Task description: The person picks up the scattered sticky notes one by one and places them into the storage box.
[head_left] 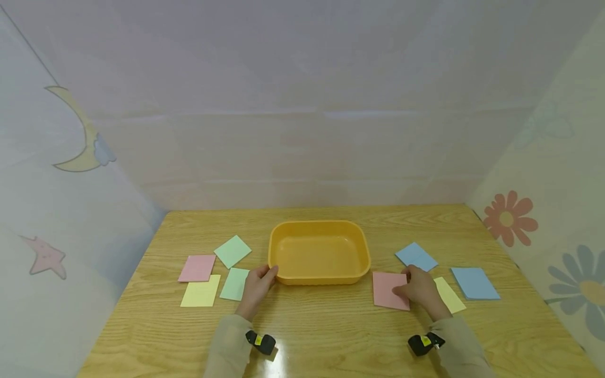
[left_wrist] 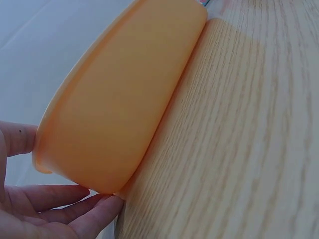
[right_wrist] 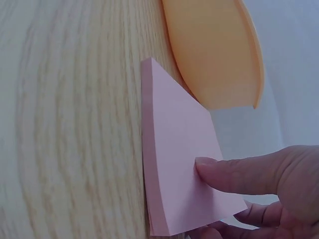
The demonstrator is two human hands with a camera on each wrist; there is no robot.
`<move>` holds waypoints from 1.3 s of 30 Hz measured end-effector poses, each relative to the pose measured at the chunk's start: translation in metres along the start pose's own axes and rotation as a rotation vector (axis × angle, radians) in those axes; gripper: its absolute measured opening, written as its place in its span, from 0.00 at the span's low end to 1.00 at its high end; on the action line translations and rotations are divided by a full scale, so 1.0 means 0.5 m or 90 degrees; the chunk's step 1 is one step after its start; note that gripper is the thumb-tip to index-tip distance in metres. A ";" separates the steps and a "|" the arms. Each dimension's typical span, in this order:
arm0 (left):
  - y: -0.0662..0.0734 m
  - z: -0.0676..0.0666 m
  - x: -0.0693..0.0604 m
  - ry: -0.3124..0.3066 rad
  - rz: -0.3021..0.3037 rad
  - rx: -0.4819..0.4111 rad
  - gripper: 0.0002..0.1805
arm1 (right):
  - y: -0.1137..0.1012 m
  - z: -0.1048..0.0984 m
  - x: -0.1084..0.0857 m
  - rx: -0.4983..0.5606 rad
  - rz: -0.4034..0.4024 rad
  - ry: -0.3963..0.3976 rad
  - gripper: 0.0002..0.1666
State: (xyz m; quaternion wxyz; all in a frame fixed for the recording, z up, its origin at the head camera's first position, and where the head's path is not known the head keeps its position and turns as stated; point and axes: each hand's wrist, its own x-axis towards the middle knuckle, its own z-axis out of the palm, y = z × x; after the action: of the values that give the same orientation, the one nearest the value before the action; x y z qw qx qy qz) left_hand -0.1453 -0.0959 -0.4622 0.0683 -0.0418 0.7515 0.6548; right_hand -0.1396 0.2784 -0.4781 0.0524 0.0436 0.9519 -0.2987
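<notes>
A yellow plastic tray [head_left: 319, 280] stands on the wooden table, its inside bare. My left hand [head_left: 256, 290] holds its near left corner. In the left wrist view, the thumb is at the tray's rim and the other fingers touch the corner lower down, by the base. To the right of the tray, my right hand [head_left: 424, 292] grips a pink sticky note pad [head_left: 384, 290]. The right wrist view shows the thumb [right_wrist: 224, 174] pressing on the pad's top face, with fingers under its edge. Part of a yellow sticky note pad [head_left: 449, 297] is covered by the right hand.
Left of the tray lie a pink pad [head_left: 196, 268], a yellow pad [head_left: 200, 292] and two green pads [head_left: 232, 251], one partly behind the left hand. Two blue pads [head_left: 475, 284] lie at the right. A pale cloth wall [head_left: 312, 157] rises behind the table.
</notes>
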 end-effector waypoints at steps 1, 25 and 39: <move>0.000 0.000 0.000 0.000 0.000 0.000 0.21 | -0.002 -0.001 -0.001 0.003 0.000 -0.001 0.28; -0.065 -0.002 0.034 0.003 0.012 -0.007 0.24 | 0.000 -0.003 -0.008 0.083 0.009 -0.015 0.29; -0.016 -0.002 0.004 -0.008 0.017 -0.007 0.21 | -0.001 -0.014 -0.021 0.214 0.016 -0.028 0.25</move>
State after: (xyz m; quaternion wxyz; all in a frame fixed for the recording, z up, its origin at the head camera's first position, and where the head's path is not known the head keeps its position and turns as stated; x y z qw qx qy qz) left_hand -0.1462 -0.0979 -0.4700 0.0638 -0.0279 0.7481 0.6600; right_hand -0.1297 0.2812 -0.4708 0.0689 0.0575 0.8867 -0.4536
